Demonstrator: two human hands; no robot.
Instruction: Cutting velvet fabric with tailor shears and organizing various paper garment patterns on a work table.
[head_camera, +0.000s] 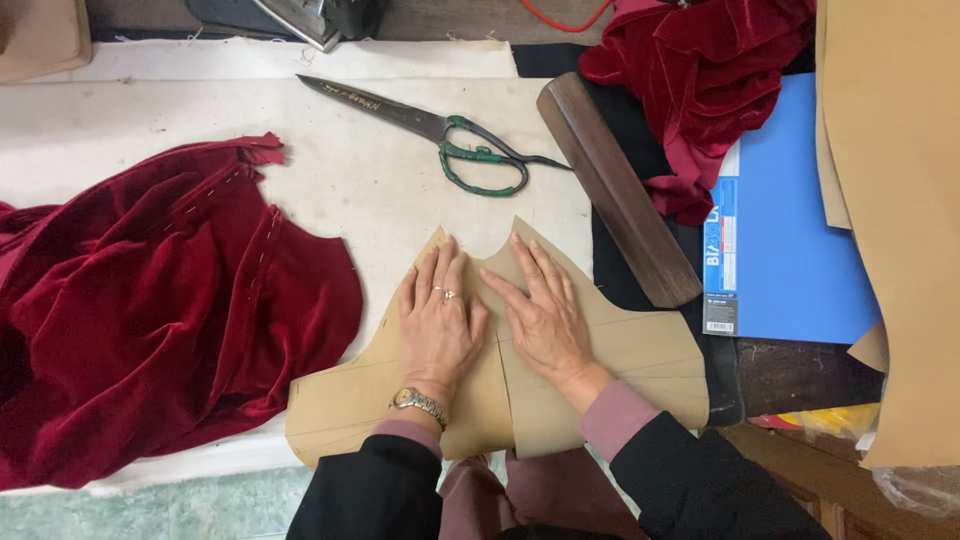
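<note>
Left hand (437, 325) and right hand (543, 318) are laid flat, side by side, on two tan paper patterns (610, 370) on the surface (380, 180) — fingers spread, nothing pinched. Red velvet (160, 310) is spread just left of the left hand. Scissors (440, 135) are seen beyond the fingertips — a dark wooden block (615, 190) beyond and right of the right hand.

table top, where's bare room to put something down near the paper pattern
Bare white cloth lies left of the scissors, above the red velvet, and between velvet and paper pattern. The right side is crowded: wooden block, blue folder, more velvet. Both hands press the pattern.
</note>
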